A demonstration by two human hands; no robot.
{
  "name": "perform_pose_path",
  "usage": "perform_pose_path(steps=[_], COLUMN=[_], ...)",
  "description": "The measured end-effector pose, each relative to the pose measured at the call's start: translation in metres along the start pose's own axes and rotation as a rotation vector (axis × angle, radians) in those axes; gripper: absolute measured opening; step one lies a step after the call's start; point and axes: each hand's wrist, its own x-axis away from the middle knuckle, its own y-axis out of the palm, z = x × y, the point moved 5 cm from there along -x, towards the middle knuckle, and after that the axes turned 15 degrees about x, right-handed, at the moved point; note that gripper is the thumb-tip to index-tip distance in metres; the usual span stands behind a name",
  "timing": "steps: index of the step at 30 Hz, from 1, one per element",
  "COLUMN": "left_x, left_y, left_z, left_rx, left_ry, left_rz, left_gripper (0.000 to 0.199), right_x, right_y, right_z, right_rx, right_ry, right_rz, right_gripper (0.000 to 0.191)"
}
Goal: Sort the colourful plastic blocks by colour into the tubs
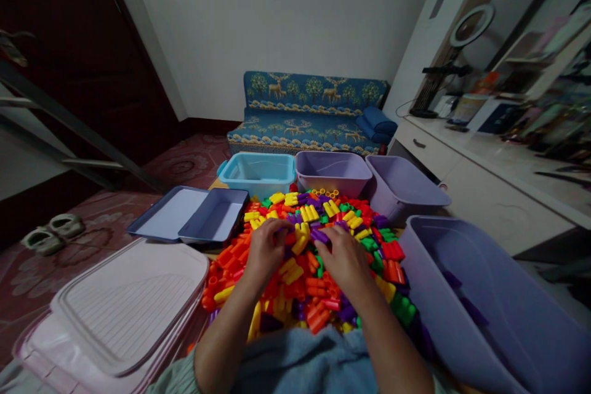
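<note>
Glossy plastic blocks (317, 318), tubular and rounded, lie heaped between a grooved pale-pink lid (133, 301) and a smooth lavender bin (420, 274). Right hand (345, 257) pinches a purple piece (319, 235) mid-heap, thumb and fingers closed; left hand (266, 246) curls over the blocks, can't tell if gripping anything.

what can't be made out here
Head view: what, if anything, the left grip holds, hidden by its curled fingers.
Head view: most of the tabletop, covered by toy pieces.
Head view: near end of nearest purple bin, cut off by bottom edge.
Head view: clutter at right, blurred.
</note>
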Motion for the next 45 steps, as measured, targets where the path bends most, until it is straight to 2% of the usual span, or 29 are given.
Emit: perform_pose_path(steps=[3, 5, 7, 9, 12, 15, 19, 25, 27, 30, 33, 35, 37, 40, 43, 45], left_x=[0.001, 0.003, 0.005, 0.007, 0.01, 0.01, 0.009, 0.011, 0.012, 0.015, 0.016, 0.016, 0.015, 0.015, 0.019, 0.023], left_y=[-0.004, 0.003, 0.011, 0.016, 0.017, 0.014, 0.012, 0.01, 0.004, -0.004, -0.009, -0.01, -0.01, -0.01, -0.013, -0.016], left_z=[-0.004, -0.006, -0.006, -0.006, -0.008, -0.008, -0.007, -0.005, -0.004, -0.001, 0.001, 0.0, 0.001, 0.004, 0.004, 0.003], left_rx=[0.357, 0.59, 0.704, 0.721, 0.732, 0.705, 0.646, 0.553, 0.472, 0.356, 0.268, 0.206, 0.106, -0.114, -0.315, -0.411], left_ry=[-0.172, -0.301, -0.368, -0.376, -0.36, -0.33, -0.303, -0.235, -0.209, -0.183, -0.141, -0.105, -0.048, 0.047, 0.077, 0.07], left_rz=[0.13, 0.122, 0.108, 0.118, 0.168, 0.236, 0.262, 0.192, 0.215, 0.241, 0.243, 0.22, 0.164, 0.028, -0.107, -0.155], left_gripper=[0.02, 0.034, 0.042, 0.042, 0.038, 0.03, 0.022, 0.023, 0.024, 0.022, 0.02, 0.02, 0.02, 0.02, 0.03, 0.043], right_x=[-0.002, -0.001, 0.002, 0.005, 0.007, 0.009, 0.01, 0.0, -0.016, -0.058, -0.104, -0.12, -0.119, -0.093, -0.062, -0.05], right_y=[0.0, 0.007, 0.015, 0.02, 0.022, 0.022, 0.023, 0.031, 0.025, 0.001, -0.029, -0.036, -0.033, -0.012, 0.011, 0.018], right_z=[0.01, 0.007, -0.002, -0.012, -0.02, -0.024, -0.035, -0.029, -0.023, -0.015, -0.006, -0.002, 0.0, 0.005, 0.014, 0.016], right_rx=[-0.455, -0.822, -1.093, -1.209, -1.265, -1.33, -1.322, -1.369, -1.411, -1.457, -1.595, -1.649, -1.64, -1.49, -1.127, -0.838], right_ry=[0.099, 0.145, 0.164, 0.169, 0.194, 0.268, 0.252, 0.273, 0.284, 0.289, 0.302, 0.344, 0.344, 0.321, 0.293, 0.179], right_rz=[0.054, -0.034, -0.151, -0.202, -0.163, -0.134, -0.203, -0.227, -0.253, -0.237, -0.047, 0.028, 0.064, 0.109, 0.099, 0.128], right_gripper=[0.023, 0.028, 0.034, 0.038, 0.036, 0.045, 0.056, 0.036, 0.031, 0.023, 0.019, 0.022, 0.024, 0.026, 0.029, 0.021])
